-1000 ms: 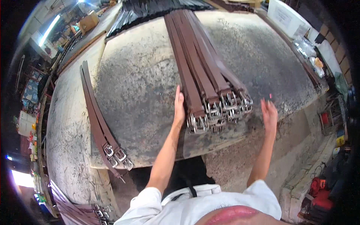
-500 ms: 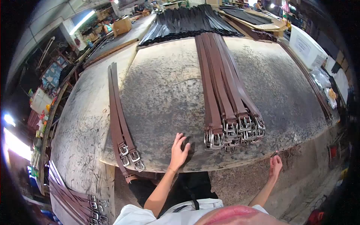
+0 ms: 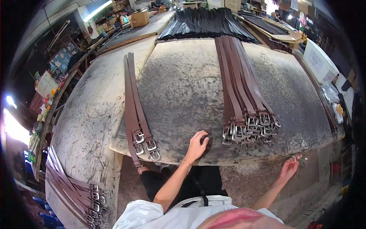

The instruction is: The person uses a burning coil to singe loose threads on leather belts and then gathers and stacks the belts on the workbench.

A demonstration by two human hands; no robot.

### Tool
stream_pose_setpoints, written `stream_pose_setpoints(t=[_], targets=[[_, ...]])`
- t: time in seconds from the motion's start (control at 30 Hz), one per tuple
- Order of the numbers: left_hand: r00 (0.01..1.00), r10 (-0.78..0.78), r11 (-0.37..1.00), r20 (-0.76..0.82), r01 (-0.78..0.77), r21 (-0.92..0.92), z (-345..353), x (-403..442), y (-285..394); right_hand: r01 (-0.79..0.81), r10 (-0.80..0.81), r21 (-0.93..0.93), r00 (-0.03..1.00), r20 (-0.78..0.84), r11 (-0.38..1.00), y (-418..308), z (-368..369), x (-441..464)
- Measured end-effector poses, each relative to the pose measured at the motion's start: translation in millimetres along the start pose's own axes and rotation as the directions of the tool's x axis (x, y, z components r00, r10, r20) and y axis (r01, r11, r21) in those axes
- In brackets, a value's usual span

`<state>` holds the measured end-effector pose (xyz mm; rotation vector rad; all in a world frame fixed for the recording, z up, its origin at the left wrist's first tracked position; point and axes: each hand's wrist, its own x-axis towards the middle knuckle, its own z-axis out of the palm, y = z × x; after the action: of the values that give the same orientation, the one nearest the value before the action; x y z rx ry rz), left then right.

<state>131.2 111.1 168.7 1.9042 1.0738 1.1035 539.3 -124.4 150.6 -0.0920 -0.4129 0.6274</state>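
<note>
Brown leather belts (image 3: 238,82) laid front-to-back, buckles (image 3: 251,128) nearward. Left hand (image 3: 197,147) half-open, empty; small item (image 3: 305,158) pinched by curled right hand (image 3: 289,167).

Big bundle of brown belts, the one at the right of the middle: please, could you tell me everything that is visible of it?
The big bundle of brown belts lies lengthwise on the stained table, flat straps overlapping, narrow at the far end and fanning out toward the person. They look like smooth leather. Silvery, metal-looking buckles crowd together near the table's front edge. The far ends meet the pile of black strips; whether they go under it, I cannot tell. Neither hand touches the bundle.
</note>
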Motion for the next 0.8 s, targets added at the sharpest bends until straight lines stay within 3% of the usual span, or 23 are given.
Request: stream_pose_setpoints(t=[0.03,0.07,0.13,0.17,0.23,0.3,0.33,0.4,0.47,0.5,0.53,0.57,0.63,0.67,0.7,0.77,0.8], targets=[[0.997,0.069,0.997,-0.029,-0.068,0.02,-7.1,-0.7,2.2,-0.036,0.034,0.031,0.998,0.056,0.999,15.9,24.1,-0.7],[0.998,-0.052,0.997,-0.02,0.051,-0.052,-16.2,-3.1,12.2,-0.02,0.017,0.05,0.997,0.073,0.999,39.0,48.7,-1.2],[0.989,-0.147,0.989,0.003,0.147,-0.021,-35.5,-6.4,16.7,-0.154,0.17,-0.214,0.984,0.06,0.965,78.7,100.9,-14.5],[0.991,-0.136,0.991,-0.008,0.135,-0.021,-42.7,-7.3,11.8,-0.295,0.287,-0.119,0.955,-0.079,0.948,102.7,130.3,-22.4],[0.99,-0.14,0.974,-0.032,0.144,0.173,-56.8,-14.5,-2.0,-0.516,0.504,0.025,0.824,-0.261,0.856,160.1,166.7,-39.3],[0.995,-0.052,0.971,-0.088,0.071,0.227,-56.4,-25.8,-20.2,-0.709,0.705,0.027,0.696,-0.132,0.705,224.0,199.2,-57.3],[0.991,0.039,0.96,-0.125,-0.003,0.281,-53.2,-30.2,-26.8,-0.795,0.795,-0.034,0.604,0.053,0.606,254.9,219.5,-68.1],[0.998,0.051,0.888,-0.03,-0.031,0.459,-48.7,-32.5,-23.3,-0.852,0.858,-0.103,0.512,0.049,0.514,316.2,222.3,-87.8],[0.991,-0.044,0.837,0.127,-0.033,0.547,-52.6,-35.9,-28.0,-0.924,0.924,-0.006,0.383,0.014,0.383,365.8,224.6,-102.7],[0.954,-0.234,0.816,0.189,0.087,0.571,-57.3,-33.2,-20.3,-0.94,0.94,0.047,0.34,0.033,0.339,390.9,223.5,-110.0],[0.954,-0.245,0.814,0.174,0.105,0.572,-54.2,-33.5,-28.5,-0.952,0.955,0.103,0.294,0.05,0.287,412.2,223.4,-118.4],[0.997,0.022,0.882,0.08,-0.057,0.467,-50.0,-35.7,-36.0,-0.958,0.961,0.103,0.273,0.047,0.267,428.7,226.5,-126.5],[0.98,-0.115,0.882,0.161,0.026,0.471,-48.1,-39.1,-44.9,-0.963,0.97,0.156,0.232,0.074,0.219,457.6,236.9,-135.8],[0.962,-0.183,0.875,0.201,0.066,0.479,-48.7,-39.9,-46.2,-0.963,0.959,0.099,0.261,0.113,0.25,461.3,250.0,-136.4],[0.982,0.013,0.837,0.19,-0.115,0.534,-31.9,-44.1,-85.7,-0.959,0.948,0.048,0.283,0.148,0.279,463.2,268.4,-134.2],[0.97,0.171,0.802,0.171,-0.238,0.547,-19.7,-67.6,-98.0,-0.916,0.909,-0.077,0.376,0.177,0.394,465.2,305.2,-128.0],[0.974,0.158,0.817,0.159,-0.22,0.533,-20.7,-65.2,-96.6,-0.899,0.881,-0.1,0.389,0.268,0.427,467.5,313.8,-123.9]])
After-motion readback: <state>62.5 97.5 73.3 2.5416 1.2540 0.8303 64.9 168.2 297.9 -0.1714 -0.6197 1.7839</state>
